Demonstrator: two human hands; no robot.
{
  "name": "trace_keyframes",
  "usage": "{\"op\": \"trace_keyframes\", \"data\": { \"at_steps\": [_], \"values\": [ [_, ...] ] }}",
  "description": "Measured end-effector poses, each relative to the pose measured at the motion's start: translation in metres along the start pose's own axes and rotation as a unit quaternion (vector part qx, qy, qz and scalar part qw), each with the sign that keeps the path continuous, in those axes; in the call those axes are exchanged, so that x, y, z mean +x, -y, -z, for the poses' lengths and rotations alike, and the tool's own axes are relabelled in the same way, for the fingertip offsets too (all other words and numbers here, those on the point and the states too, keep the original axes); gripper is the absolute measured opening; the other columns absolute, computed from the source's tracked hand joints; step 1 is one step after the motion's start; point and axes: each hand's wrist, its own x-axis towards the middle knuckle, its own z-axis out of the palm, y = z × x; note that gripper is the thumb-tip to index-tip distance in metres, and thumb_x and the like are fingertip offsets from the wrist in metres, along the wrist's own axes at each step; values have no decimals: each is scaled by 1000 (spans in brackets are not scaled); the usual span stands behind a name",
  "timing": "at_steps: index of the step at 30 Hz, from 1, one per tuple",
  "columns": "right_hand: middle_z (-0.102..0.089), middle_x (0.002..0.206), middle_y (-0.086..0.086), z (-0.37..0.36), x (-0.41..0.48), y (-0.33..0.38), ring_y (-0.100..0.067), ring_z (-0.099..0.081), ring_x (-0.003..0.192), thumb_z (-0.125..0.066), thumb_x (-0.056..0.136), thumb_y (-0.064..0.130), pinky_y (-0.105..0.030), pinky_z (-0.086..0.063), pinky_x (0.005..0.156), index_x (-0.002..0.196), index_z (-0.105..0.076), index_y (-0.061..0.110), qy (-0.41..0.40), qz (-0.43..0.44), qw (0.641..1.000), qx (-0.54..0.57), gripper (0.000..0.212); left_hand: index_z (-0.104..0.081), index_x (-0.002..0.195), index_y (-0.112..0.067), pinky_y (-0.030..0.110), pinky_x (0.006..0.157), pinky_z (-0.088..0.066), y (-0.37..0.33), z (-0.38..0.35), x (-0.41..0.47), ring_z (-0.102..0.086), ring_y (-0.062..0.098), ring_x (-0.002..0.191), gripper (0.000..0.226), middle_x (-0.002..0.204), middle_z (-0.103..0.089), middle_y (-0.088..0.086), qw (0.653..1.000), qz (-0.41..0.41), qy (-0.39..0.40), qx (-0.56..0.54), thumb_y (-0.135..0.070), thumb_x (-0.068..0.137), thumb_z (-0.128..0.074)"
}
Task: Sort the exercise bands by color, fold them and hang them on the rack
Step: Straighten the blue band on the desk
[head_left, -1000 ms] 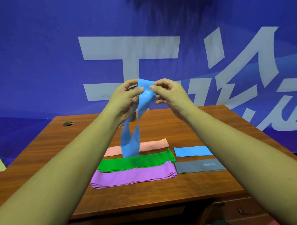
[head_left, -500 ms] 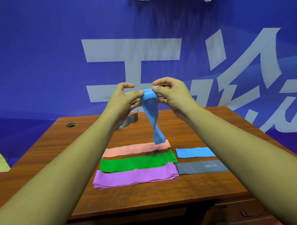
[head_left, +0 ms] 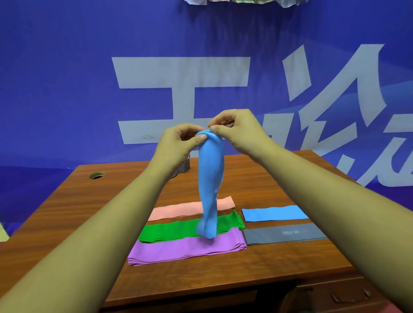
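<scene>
- Left hand (head_left: 179, 143) and right hand (head_left: 237, 131) both pinch the top end of the light-blue band (head_left: 211, 179), fingers curled. It hangs twisted above the desk (head_left: 61, 221), probably so the ends can be matched for folding.
- Pink band (head_left: 174, 211), green band (head_left: 171, 231) and purple band (head_left: 186, 248) lie folded at 6 o'clock.
- Folded blue band (head_left: 274, 213) and grey band (head_left: 284, 233) lie at 4 o'clock, grouped by colour.

Light-blue band (head_left: 211, 179) hanging twisted, lower end over folded green band (head_left: 171, 231) and purple band (head_left: 181, 248)

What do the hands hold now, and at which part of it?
The left hand and right hand together pinch the hanging blue band at its top end.
</scene>
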Motion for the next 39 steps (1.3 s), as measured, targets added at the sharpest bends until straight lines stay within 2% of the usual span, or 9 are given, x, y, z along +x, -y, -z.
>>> {"op": "trace_keyframes", "data": {
  "at_steps": [3, 10, 15, 18, 21, 25, 29, 35, 39],
  "values": [
    [-71, 97, -3, 0, 0, -5, -14, -67, 92, -70, 88, 22, -26, -57, 72, 104, -70, 13, 26, -45, 996, 74, 18, -71, 106, -8, 13, 75, -50, -2, 1, 1, -65, 0, 84, 16, 96, -72, 3, 1000, 0, -4, -15, -11, 92, -64],
    [-71, 85, -3, 0, 1, -8, -10, -65, 79, -69, 88, 16, -27, -58, 69, 93, -73, 9, 59, -42, 996, 59, 9, -69, 113, -12, 14, 73, -50, 2, 2, 2, -63, 4, 85, 22, 100, -69, 10, 999, 23, 2, -25, -13, 90, -66],
    [-71, 93, -13, -1, 4, -5, -14, -65, 81, -66, 90, 11, -31, -60, 71, 102, -70, 7, 41, -37, 995, 82, 13, -71, 109, -20, 47, 89, -53, 7, 4, 2, -64, 28, 104, 19, 103, -73, 4, 999, 51, 16, -11, -26, 93, -63],
    [-72, 94, -10, -2, 3, -6, -13, -66, 83, -67, 90, 16, -27, -59, 69, 102, -71, 7, 59, -23, 995, 78, 15, -71, 105, -15, 42, 92, -53, 7, 4, 2, -67, 22, 103, 17, 102, -74, 4, 998, 51, 3, -34, -24, 92, -64],
    [-72, 89, -9, -1, 4, -5, -8, -65, 75, -74, 85, 20, -23, -55, 63, 101, -70, 7, 88, -12, 996, 28, 21, -71, 104, -11, 33, 83, -52, 5, 2, 2, -68, 15, 94, 18, 101, -73, 8, 998, 48, -5, -42, -22, 91, -66],
    [-70, 82, -9, -3, 9, -3, -12, -64, 69, -69, 86, 11, -26, -55, 62, 94, -69, 4, 66, -16, 998, 17, 11, -66, 102, -10, 44, 77, -43, 13, 1, 1, -58, 24, 86, 34, 109, -64, 24, 991, 84, 35, -95, -37, 82, -71],
    [-65, 83, -9, 0, 15, 0, -17, -64, 75, -63, 89, 7, -26, -55, 64, 89, -67, 5, 14, -69, 990, 118, 4, -69, 110, -22, 49, 89, -52, 25, -6, -5, -68, 28, 101, 32, 107, -73, 7, 988, 102, 102, -57, -34, 81, -72],
    [-66, 86, -9, 7, 21, -8, -17, -65, 77, -63, 90, 6, -28, -58, 65, 95, -68, 3, 3, -97, 990, 101, 8, -70, 104, -13, 30, 81, -55, 47, -16, -10, -69, 13, 90, 15, 100, -75, 1, 982, 124, 135, -50, -10, 89, -67],
    [-66, 84, -7, 17, 28, -19, -19, -66, 78, -61, 90, 5, -28, -58, 63, 89, -66, 5, -67, -129, 981, 125, 6, -70, 86, -11, 35, 73, -45, 76, -17, -22, -58, 17, 74, 10, 82, -69, 1, 970, 187, 151, 23, -9, 76, -67]
  ]
}}
